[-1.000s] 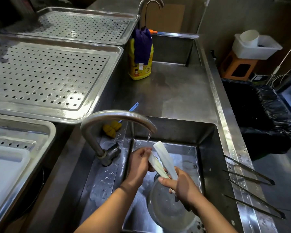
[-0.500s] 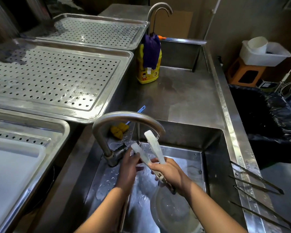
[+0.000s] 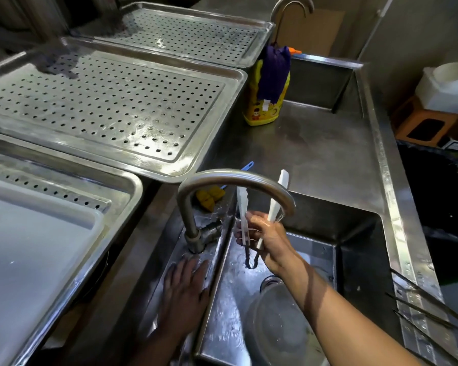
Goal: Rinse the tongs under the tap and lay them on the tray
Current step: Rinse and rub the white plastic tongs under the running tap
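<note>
A steel counter point(image 3: 328, 159) meets a plain beige wall point(image 3: 407, 35), with a black-lined bin point(image 3: 439, 196) alongside in dim light.

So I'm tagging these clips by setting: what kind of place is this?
Probably a commercial kitchen's wash station: a long stainless sink with a gooseneck tap, big perforated draining trays, and tongs held under the tap by the right hand.

tongs point(image 3: 259, 220) — middle hidden behind fingers point(image 3: 259, 223)

Wet glossy steel sink point(image 3: 360, 233), perforated tray point(image 3: 201, 143)
</note>
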`<state>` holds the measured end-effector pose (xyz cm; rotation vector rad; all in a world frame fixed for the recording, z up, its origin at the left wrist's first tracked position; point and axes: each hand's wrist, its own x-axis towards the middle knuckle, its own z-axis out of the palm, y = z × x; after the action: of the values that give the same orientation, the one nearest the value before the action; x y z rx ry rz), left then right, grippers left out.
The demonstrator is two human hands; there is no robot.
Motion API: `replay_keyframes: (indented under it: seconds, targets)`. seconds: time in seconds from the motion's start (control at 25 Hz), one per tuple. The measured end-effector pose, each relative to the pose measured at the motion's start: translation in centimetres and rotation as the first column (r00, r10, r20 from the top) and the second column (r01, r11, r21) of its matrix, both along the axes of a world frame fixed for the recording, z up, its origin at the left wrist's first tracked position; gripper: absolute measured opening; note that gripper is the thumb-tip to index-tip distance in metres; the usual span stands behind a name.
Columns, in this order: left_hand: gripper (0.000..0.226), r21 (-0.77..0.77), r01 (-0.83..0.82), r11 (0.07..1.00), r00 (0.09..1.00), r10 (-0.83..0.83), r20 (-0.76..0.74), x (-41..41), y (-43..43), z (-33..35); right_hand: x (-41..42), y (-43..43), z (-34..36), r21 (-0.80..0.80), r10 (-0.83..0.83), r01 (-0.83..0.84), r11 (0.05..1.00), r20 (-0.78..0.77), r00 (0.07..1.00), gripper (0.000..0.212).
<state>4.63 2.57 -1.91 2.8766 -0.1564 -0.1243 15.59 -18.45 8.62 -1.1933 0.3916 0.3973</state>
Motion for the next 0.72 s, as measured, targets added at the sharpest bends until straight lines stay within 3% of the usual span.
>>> replay_keyframes:
  seconds: [0.16, 0.4, 0.56, 0.72]
  targets:
    - [0.059, 0.018, -0.018, 1.0, 1.0, 0.018, -0.004, 0.0, -0.2, 0.0, -2.9, -1.2, 1.1, 0.03, -0.018, 0.018, 0.999, 0.018, 1.0, 0.018]
    - [0.06, 0.008, -0.029, 1.0, 1.0, 0.029, 0.002, 0.2, -0.1, -0.2, -8.2, -4.9, -0.1, 0.001, -0.039, 0.039, 0.999, -0.043, 0.998, 0.069]
    - [0.063, 0.009, -0.03, 1.0, 0.999, 0.029, 0.025, 0.2, 0.0, -0.6, -12.9, -8.2, -5.2, -0.233, -0.051, -0.013, 0.972, -0.266, 0.963, 0.077]
    - [0.064, 0.018, -0.03, 0.999, 0.997, 0.029, 0.071, 0.1, -0.1, -0.8, -17.1, -11.4, -11.5, -0.574, 0.011, -0.297, 0.763, -0.448, 0.894, 0.058]
